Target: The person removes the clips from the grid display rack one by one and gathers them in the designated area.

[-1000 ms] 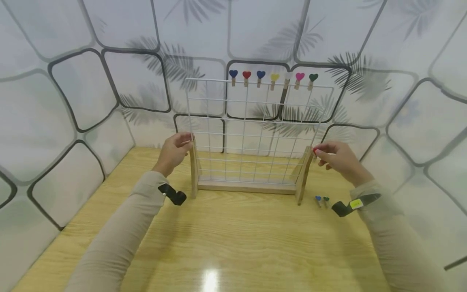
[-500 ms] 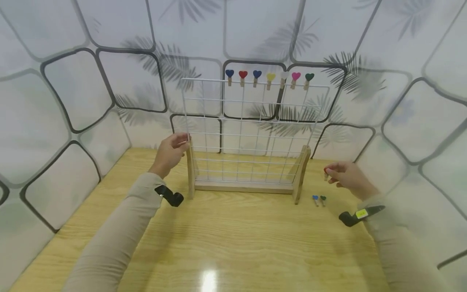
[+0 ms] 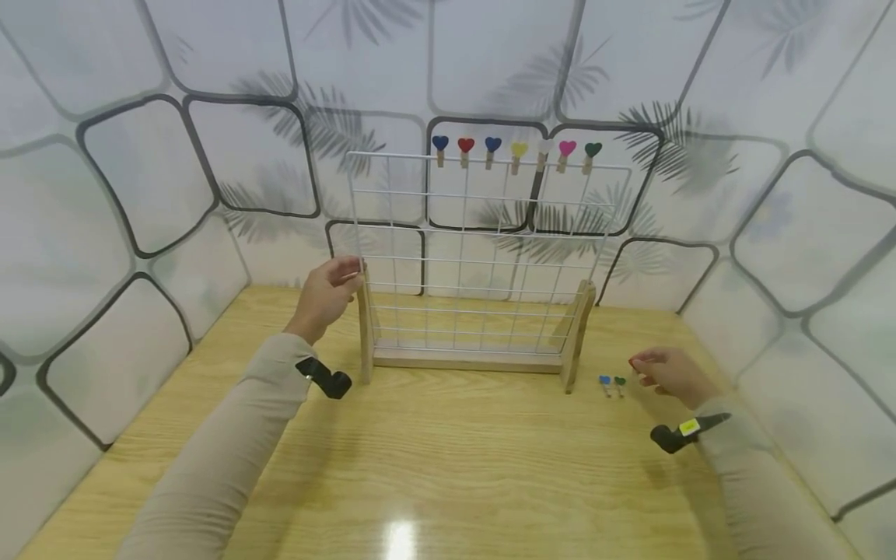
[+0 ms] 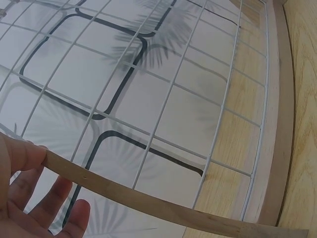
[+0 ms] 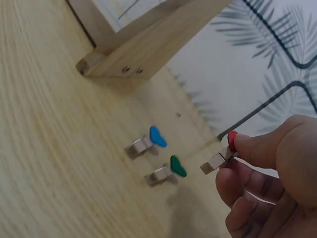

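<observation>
A white wire grid rack (image 3: pixel 483 257) stands in a wooden base (image 3: pixel 465 359) at the back of the table. Several heart-topped clothespins (image 3: pixel 514 154) are clipped along its top wire. My left hand (image 3: pixel 327 294) grips the top of the rack's left wooden post (image 3: pixel 365 330), thumb on the post (image 4: pixel 124 196). My right hand (image 3: pixel 665 373) is low over the table at the right and pinches a red heart clothespin (image 5: pixel 224 152). Just left of it a blue heart clothespin (image 5: pixel 146 141) and a green heart clothespin (image 5: pixel 166 172) lie on the table.
The wooden table (image 3: pixel 434 467) is boxed in by white patterned walls (image 3: pixel 140 194) on the left, back and right. The rack's right post foot (image 5: pixel 148 52) stands close to the loose pins. Black wrist straps (image 3: pixel 325 377) sit on both sleeves.
My right hand has come away from the rack's right post and dropped down and right toward the table, still pinching the red pin. The left hand has stayed on the left post.
</observation>
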The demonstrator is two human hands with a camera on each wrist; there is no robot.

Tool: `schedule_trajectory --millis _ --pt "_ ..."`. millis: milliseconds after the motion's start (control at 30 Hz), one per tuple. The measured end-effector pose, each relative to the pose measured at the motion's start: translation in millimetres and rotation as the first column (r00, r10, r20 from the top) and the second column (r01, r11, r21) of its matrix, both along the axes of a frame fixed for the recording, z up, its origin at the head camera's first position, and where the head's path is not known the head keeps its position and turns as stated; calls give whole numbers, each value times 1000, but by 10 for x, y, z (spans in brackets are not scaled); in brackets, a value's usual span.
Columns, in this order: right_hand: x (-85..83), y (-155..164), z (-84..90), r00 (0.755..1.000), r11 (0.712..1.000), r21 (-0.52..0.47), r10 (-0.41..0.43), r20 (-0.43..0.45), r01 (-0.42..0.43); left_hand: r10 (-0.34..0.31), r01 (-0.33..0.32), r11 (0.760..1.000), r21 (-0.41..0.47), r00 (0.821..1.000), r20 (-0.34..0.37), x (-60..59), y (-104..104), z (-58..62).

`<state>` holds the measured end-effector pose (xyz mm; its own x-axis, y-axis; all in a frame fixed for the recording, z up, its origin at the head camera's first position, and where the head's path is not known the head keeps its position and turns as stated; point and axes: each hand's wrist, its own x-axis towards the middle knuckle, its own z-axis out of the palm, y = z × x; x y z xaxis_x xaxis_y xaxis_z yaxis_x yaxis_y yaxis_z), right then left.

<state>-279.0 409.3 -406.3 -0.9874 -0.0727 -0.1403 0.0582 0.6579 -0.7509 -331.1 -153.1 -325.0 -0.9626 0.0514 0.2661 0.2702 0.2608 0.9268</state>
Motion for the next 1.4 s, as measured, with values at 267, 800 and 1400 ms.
schedule_trajectory --millis 267,800,1400 --pt "60 62 -219 1000 1000 19 -21 2 21 -5 5 1000 -11 1000 -1 6 31 -20" --pt "77 19 -306 999 993 116 -8 -47 13 4 -5 1000 -19 1000 -14 21 -1 -21" --pt "86 37 -207 993 958 287 46 -107 -14 6 -6 1000 -29 1000 -8 18 1 -8"
